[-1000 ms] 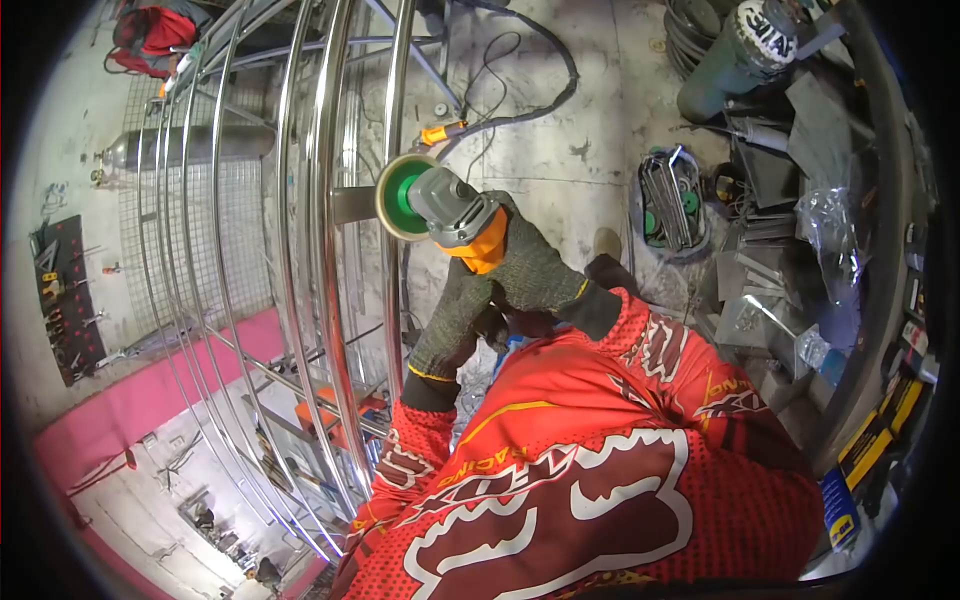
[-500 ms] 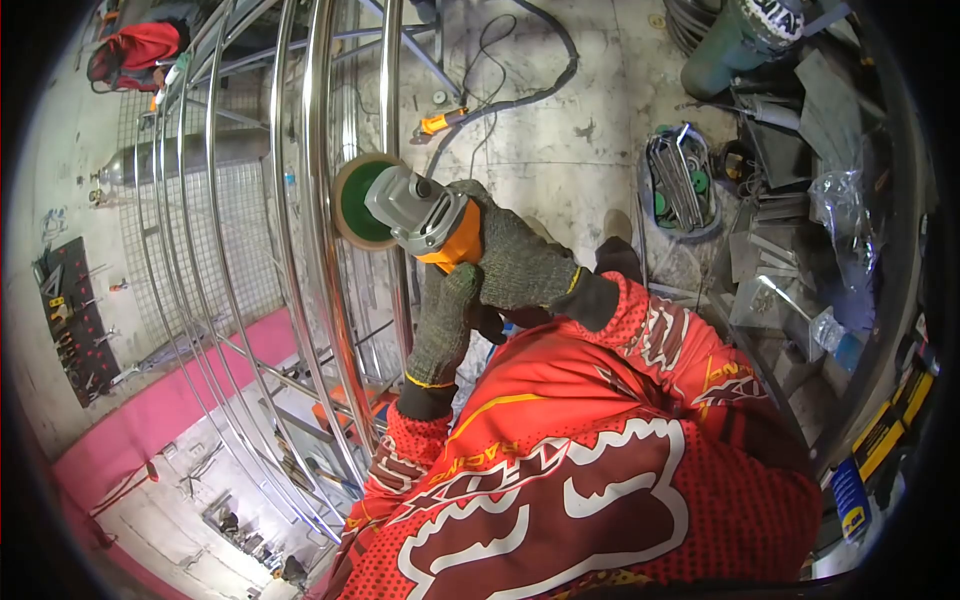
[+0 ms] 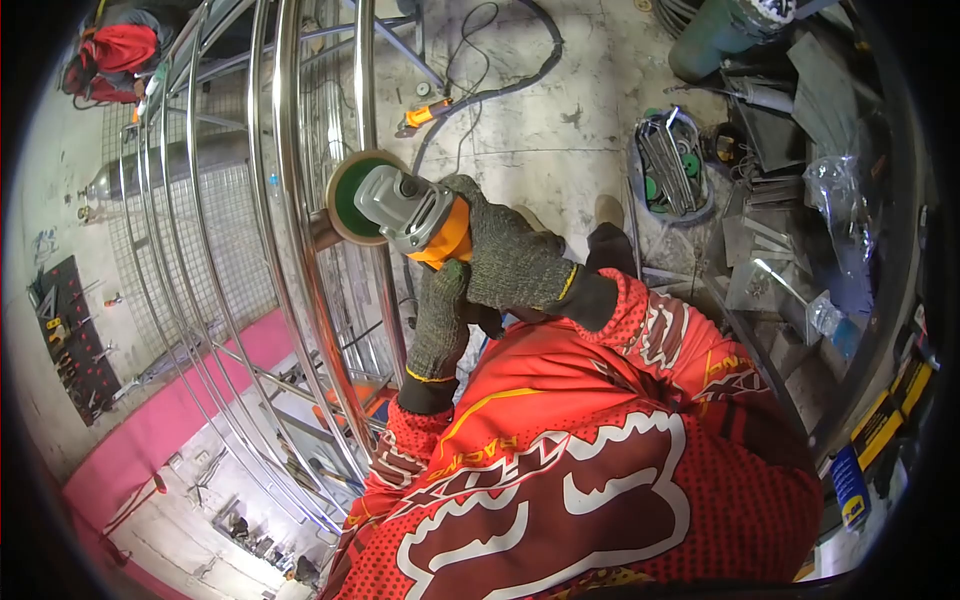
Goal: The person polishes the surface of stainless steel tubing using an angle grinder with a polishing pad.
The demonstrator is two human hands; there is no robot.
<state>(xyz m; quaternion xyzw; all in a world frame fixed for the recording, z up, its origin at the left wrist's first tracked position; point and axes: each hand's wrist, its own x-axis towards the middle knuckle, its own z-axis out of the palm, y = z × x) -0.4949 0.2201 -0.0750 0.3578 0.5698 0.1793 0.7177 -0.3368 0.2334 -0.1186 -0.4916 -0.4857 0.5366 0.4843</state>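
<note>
Both my gloved hands grip an angle grinder (image 3: 442, 240) with an orange body, a grey metal head and a green-faced disc (image 3: 357, 203). My right hand (image 3: 515, 250) wraps round the body from above and the right. Lower down, my left hand (image 3: 438, 320) is closed on its underside, the fingers partly hidden. The disc overlaps an upright polished metal tube (image 3: 367, 90) in this view. Left of the disc stands another shiny tube (image 3: 287, 110), part of a frame of long parallel tubes. Both gloves are dark grey knit with yellow-edged cuffs.
An orange-handled tool (image 3: 426, 114) lies on the floor (image 3: 545, 110) beside a dark looped cable (image 3: 530, 82). To the right are a tub (image 3: 672, 165) of metal pieces, a green cylinder (image 3: 715, 42) and stacked metal scraps. Beyond the frame, a grey cylinder (image 3: 170, 168) lies near a wire mesh.
The tubes and floor items have shifted left in view. The grinder, held in both hands, keeps nearly the same place in view, so its disc sits slightly farther right against the tubes.
</note>
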